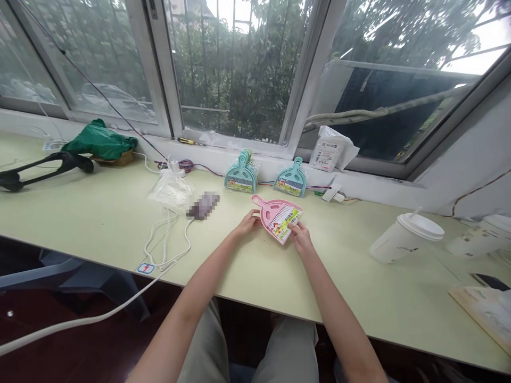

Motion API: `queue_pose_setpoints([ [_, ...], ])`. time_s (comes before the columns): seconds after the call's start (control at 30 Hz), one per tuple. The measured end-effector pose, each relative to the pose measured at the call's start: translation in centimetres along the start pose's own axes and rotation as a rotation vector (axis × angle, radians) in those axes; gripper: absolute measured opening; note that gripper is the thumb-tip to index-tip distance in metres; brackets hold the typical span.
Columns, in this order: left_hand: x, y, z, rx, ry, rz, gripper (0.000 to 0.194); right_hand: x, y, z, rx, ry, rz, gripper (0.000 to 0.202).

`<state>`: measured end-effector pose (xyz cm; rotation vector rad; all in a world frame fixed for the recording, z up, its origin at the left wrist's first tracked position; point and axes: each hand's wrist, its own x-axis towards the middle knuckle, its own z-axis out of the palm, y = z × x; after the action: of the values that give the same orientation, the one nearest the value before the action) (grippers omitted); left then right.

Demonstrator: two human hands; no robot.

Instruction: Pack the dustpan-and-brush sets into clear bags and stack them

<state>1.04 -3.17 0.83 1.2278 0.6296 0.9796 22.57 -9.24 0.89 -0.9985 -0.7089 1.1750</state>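
Note:
A pink dustpan (275, 215) with a brush and a yellow-green label is held just over the table, its handle pointing to the upper left. My left hand (248, 222) grips its left edge near the handle. At the lower right corner, by the label, the fingers of my right hand (300, 236) pinch the dustpan. Behind it, a stack of teal dustpans (241, 174) in clear wrap leans by the window wall. Another wrapped teal dustpan (291, 178) leans to the right of that stack.
On the pale green table (263, 282), a blurred phone (203, 205), white cables and a clear plastic bag (171, 189) lie left. A green bag (99, 139) is farther left. White cups (405, 238) stand right, and a white package (331, 150) rests on the sill.

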Motion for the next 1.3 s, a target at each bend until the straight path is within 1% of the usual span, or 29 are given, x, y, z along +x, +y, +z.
queue_pose_setpoints([
  [0.07, 0.1, -0.4, 0.6, 0.011, 0.036, -0.025, 0.024, -0.4, 0.0, 0.5, -0.004, -0.009, 0.006, 0.036],
  [0.17, 0.1, -0.2, 0.9, 0.023, 0.089, -0.039, 0.022, -0.6, 0.0, 0.7, -0.002, -0.007, 0.008, 0.036],
  [0.27, -0.1, 0.4, 1.0, 0.014, 0.078, -0.095, 0.021, -0.4, 0.2, 0.6, -0.018, 0.012, 0.006, 0.036],
  [0.37, -0.4, 0.9, 1.0, 0.014, 0.06, -0.142, 0.024, -0.1, 0.6, 0.4, -0.041, 0.002, 0.0, 0.036],
  [0.5, -0.6, 1.1, 1.0, 0.032, 0.112, -0.133, 0.029, -0.3, 0.6, 0.8, -0.032, -0.011, -0.008, 0.039],
  [0.57, -0.5, 1.2, 1.1, -0.016, 0.073, -0.148, 0.036, -0.5, 0.5, 1.1, -0.036, -0.024, -0.034, 0.039],
  [0.63, -0.4, 1.4, 1.1, -0.073, 0.013, -0.164, 0.048, -0.7, 0.3, 1.4, -0.072, -0.072, -0.03, 0.039],
  [0.7, -0.3, 1.5, 1.0, -0.055, 0.021, -0.14, 0.059, -0.7, 0.3, 1.5, -0.151, -0.127, 0.035, 0.037],
  [0.77, -0.3, 1.5, 0.8, 0.03, 0.094, -0.091, 0.061, -0.4, 0.3, 1.4, -0.263, -0.148, 0.156, 0.029],
  [0.83, -0.2, 1.4, 0.4, 0.102, 0.176, -0.077, 0.06, 0.1, 0.1, 0.6, -0.353, -0.127, 0.27, 0.02],
  [0.87, -0.1, 1.3, 0.2, 0.112, 0.221, -0.075, 0.059, 0.5, -0.2, -0.1, -0.364, -0.092, 0.291, 0.017],
  [0.9, 0.0, 1.2, 0.0, 0.105, 0.264, -0.071, 0.058, 1.0, -0.6, -0.9, -0.344, -0.031, 0.274, 0.016],
  [0.93, 0.2, 1.2, -0.2, 0.09, 0.301, -0.059, 0.058, 1.4, -1.1, -1.9, -0.293, 0.058, 0.226, 0.017],
  [1.0, 0.4, 1.1, -0.5, 0.053, 0.332, -0.019, 0.06, 2.2, -2.1, -4.0, -0.139, 0.284, 0.081, 0.026],
  [1.03, 0.5, 1.1, -0.6, 0.038, 0.33, 0.001, 0.06, 2.5, -2.6, -4.8, -0.094, 0.35, 0.061, 0.032],
  [1.07, 0.6, 1.1, -0.5, 0.03, 0.326, 0.016, 0.061, 2.6, -3.0, -5.4, -0.088, 0.382, 0.064, 0.038],
  [1.13, 0.6, 1.0, -0.3, 0.036, 0.321, 0.018, 0.062, 2.2, -3.2, -5.4, -0.22, 0.347, 0.094, 0.046],
  [1.17, 0.6, 1.0, 0.0, 0.048, 0.309, 0.01, 0.063, 1.8, -3.1, -4.7, -0.349, 0.31, 0.066, 0.047],
  [1.2, 0.5, 0.9, 0.3, 0.064, 0.287, 0.006, 0.063, 1.1, -2.8, -3.7, -0.507, 0.27, 0.002, 0.046],
  [1.23, 0.4, 0.7, 0.7, 0.079, 0.25, 0.013, 0.062, 0.4, -2.4, -2.4, -0.679, 0.239, -0.121, 0.044],
  [1.3, 0.2, 0.4, 1.5, 0.104, 0.154, 0.051, 0.059, -1.2, -1.5, 0.4, -1.023, 0.174, -0.438, 0.038],
])
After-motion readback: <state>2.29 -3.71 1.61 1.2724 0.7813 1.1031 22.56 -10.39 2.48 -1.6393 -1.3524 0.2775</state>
